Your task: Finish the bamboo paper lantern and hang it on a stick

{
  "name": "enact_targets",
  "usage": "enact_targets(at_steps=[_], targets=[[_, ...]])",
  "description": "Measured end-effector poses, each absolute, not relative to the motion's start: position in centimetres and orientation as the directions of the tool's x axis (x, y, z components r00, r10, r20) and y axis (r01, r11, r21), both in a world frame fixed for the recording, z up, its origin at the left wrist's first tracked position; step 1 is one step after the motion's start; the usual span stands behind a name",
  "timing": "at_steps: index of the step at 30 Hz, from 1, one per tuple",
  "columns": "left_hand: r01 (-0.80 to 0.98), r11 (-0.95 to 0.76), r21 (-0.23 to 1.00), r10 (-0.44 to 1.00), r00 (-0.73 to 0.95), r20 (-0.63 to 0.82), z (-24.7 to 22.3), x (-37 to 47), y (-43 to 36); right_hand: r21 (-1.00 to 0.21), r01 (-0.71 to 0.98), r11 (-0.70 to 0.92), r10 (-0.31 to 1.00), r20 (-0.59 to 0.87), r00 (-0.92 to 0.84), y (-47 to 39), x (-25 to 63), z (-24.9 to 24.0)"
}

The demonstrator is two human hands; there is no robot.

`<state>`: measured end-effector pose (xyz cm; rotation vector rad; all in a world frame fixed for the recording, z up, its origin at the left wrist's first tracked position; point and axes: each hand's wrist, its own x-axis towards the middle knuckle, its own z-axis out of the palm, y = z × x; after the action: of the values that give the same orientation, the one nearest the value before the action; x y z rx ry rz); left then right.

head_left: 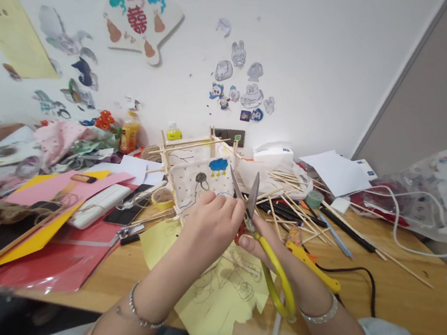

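Note:
A pair of yellow-handled scissors (279,279) stands between my hands, blades parted and pointing up, handle loops toward me. My right hand (265,239) is closed around the scissors near the pivot, its thumb toward the left. My left hand (216,219) is curled closed beside the blades; what its fingers grip is hidden. A small red bit shows between the hands, too small to name. Just behind them stands a wooden-stick frame (166,156) with white drawn-on fabric panels (183,182). Under my forearms lies a torn yellow paper (210,304) with pencil drawings.
Loose wooden sticks (305,225) and pens spread on the right, by a yellow glue gun (316,268) with a black cord. A plastic bag (430,203) lies far right. On the left are coloured papers (64,258), a phone (10,233), a white power bank (99,205) and yellow tape (163,198).

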<state>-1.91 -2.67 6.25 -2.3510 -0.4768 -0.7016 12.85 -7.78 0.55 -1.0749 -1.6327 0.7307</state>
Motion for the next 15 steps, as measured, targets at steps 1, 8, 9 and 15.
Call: enact_targets(at_steps=[1, 8, 9, 15], targets=[[0.496, -0.735, -0.463, 0.161, 0.790, 0.592, 6.2, -1.9, -2.7, -0.864, 0.295, 0.409, 0.912, 0.401, -0.091, -7.7, 12.8, 0.5], [0.552, -0.751, -0.362, 0.229, 0.732, 0.642, 5.3, -2.4, -2.3, -0.865, 0.306, 0.399, 0.916, 0.394, -0.082, -6.1, 13.3, -1.7], [0.557, -0.754, -0.348, 0.239, 0.726, 0.645, 5.2, -2.5, -2.2, -0.865, 0.316, 0.390, 0.919, 0.386, -0.076, -5.9, 13.4, -2.0], [0.618, -0.734, -0.281, 0.310, 0.674, 0.671, 4.8, -2.5, -2.1, -0.843, 0.364, 0.396, 0.913, 0.406, -0.053, -5.8, 13.2, -2.2]])
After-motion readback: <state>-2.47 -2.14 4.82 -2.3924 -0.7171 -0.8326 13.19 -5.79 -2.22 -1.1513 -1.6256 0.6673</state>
